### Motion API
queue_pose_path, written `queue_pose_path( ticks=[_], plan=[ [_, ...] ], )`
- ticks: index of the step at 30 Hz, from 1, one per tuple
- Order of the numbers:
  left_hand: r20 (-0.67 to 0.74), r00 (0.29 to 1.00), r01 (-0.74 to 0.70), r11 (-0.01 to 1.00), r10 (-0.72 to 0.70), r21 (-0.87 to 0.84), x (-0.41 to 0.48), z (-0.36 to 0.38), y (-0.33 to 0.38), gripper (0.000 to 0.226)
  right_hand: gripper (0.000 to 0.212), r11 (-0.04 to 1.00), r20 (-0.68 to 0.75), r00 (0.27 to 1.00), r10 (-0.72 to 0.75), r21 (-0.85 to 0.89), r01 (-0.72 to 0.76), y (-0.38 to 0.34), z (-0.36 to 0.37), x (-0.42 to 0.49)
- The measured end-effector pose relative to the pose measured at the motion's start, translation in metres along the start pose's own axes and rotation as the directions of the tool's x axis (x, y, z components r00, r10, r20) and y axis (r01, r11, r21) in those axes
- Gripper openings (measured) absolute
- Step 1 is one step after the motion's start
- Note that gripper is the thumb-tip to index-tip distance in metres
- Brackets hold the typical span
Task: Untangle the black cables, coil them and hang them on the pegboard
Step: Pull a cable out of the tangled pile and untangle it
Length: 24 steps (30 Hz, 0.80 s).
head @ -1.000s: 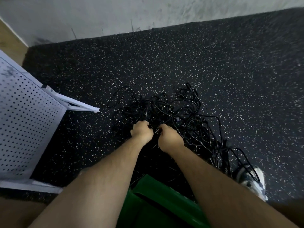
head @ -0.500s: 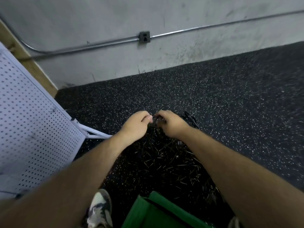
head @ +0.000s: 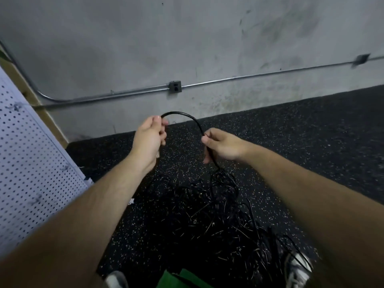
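The white pegboard [head: 31,163] leans in at the far left, cut off by the frame edge, so only part of its holed face shows. A wooden post [head: 55,129] behind it is mostly hidden. The left hand [head: 149,138] is raised in front of the grey wall [head: 124,48], its fingers curled round one end of a black cable [head: 182,115]. A pale bit sticks out below the palm, too blurred to tell what it is. From that grip the cable arches up and over to the right, its long axis running across between the hands. On the wall behind it, an outlet box [head: 175,86] sits on a metal conduit [head: 228,79].

At the bottom edge a green thing [head: 182,280] is cut off, and I cannot tell whether it is a container or what it holds. The right hand [head: 222,145] pinches the cable between thumb and forefinger, the other fingers curled loosely behind it. Below this hand the cable drops almost straight down into the tangle of black cables [head: 218,204]. The tangle lies on the speckled black floor [head: 311,152] between the forearms. Black on black, its strands are hard to tell apart, and the right forearm hides part of them. A few strands cross the right shoe [head: 298,271], itself blurred and cut off at the bottom
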<state>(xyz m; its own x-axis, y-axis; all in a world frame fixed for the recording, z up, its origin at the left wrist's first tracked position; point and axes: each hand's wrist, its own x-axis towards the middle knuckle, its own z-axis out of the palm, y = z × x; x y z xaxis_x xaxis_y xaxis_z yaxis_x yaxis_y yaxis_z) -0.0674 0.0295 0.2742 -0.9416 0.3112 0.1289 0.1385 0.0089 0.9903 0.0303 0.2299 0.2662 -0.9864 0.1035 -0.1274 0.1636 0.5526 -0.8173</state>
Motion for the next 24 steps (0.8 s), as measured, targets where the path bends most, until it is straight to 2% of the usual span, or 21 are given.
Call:
queue_pose_path(
  ticks=[3,5,8,10,12,15,18,20,24],
  plan=[
    [0.139,0.99,-0.04,0.956,-0.001,0.29,0.011,0.004,-0.001,0.031,0.014,0.99,-0.208,0.977,-0.036,0.128,0.064,-0.012,-0.009,0.003],
    [0.263,0.963,-0.048,0.932,-0.051,0.358,0.014,0.009,-0.01,0.026,0.011,0.958,-0.312,0.949,-0.036,0.26,0.122,-0.022,-0.016,0.006],
    [0.362,0.927,-0.076,0.896,-0.097,0.437,0.009,0.025,-0.017,0.01,0.008,0.899,-0.366,0.929,-0.061,0.384,0.21,-0.039,-0.016,0.01],
    [0.4,0.911,-0.081,0.912,-0.096,0.403,0.003,0.042,-0.018,0.03,0.008,0.881,-0.401,0.913,-0.072,0.404,0.247,-0.049,-0.011,0.013],
    [0.45,0.889,-0.037,0.965,-0.086,0.259,0.003,0.056,-0.02,0.04,0.008,0.841,-0.425,0.903,-0.06,0.465,0.275,-0.058,-0.007,0.016],
    [0.493,0.866,0.006,0.989,-0.079,0.148,0.003,0.068,-0.024,0.022,0.01,0.754,-0.425,0.904,-0.038,0.582,0.306,-0.065,-0.005,0.019],
    [0.397,0.914,0.061,0.995,-0.089,0.083,0.012,0.067,-0.024,0.003,0.017,0.735,-0.417,0.907,-0.05,0.6,0.316,-0.056,-0.007,0.02],
    [0.361,0.926,0.08,0.993,-0.108,0.089,0.019,0.063,-0.026,0.008,0.013,0.698,-0.414,0.91,-0.025,0.644,0.313,-0.05,-0.009,0.02],
    [0.481,0.846,0.122,0.961,-0.231,0.248,0.007,0.064,-0.034,0.033,0.009,0.602,-0.391,0.92,0.02,0.74,0.301,-0.05,-0.008,0.021]
  ],
)
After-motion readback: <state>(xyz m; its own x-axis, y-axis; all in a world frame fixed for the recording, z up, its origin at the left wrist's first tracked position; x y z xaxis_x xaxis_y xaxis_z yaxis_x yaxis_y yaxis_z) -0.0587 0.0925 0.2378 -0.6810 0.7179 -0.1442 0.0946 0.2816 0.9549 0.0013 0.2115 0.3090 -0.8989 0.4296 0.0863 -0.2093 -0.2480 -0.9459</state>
